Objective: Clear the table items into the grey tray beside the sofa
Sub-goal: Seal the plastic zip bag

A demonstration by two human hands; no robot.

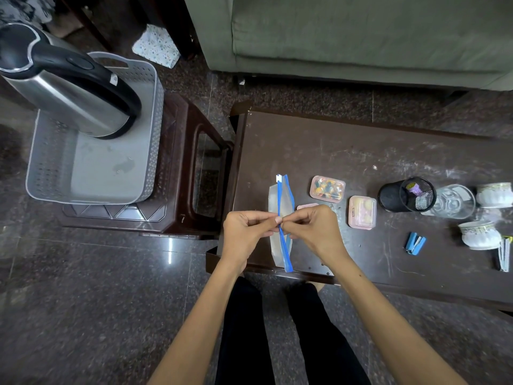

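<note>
A clear zip pouch (pixel 283 200) with a blue zipper edge stands on its side at the left end of the dark table (pixel 347 151). My left hand (pixel 245 232) and my right hand (pixel 313 227) both pinch the blue zipper strip near its middle, fingertips meeting. The grey perforated tray (pixel 91 173) sits on a brown stool to the left, with a steel kettle (pixel 69 84) standing in its far part. On the table lie two pink lidded boxes (pixel 327 189) (pixel 362 212), a black mesh cup (pixel 406 194), a glass (pixel 454 201), two patterned bowls (pixel 495 194) (pixel 478 234) and a blue stapler (pixel 415 243).
A third pink box (pixel 305 207) is mostly hidden behind my right hand. A small object (pixel 503 254) lies at the table's right edge. The green sofa (pixel 361 37) runs along the back. The brown stool (pixel 191 168) stands between tray and table. My legs are below the table's near edge.
</note>
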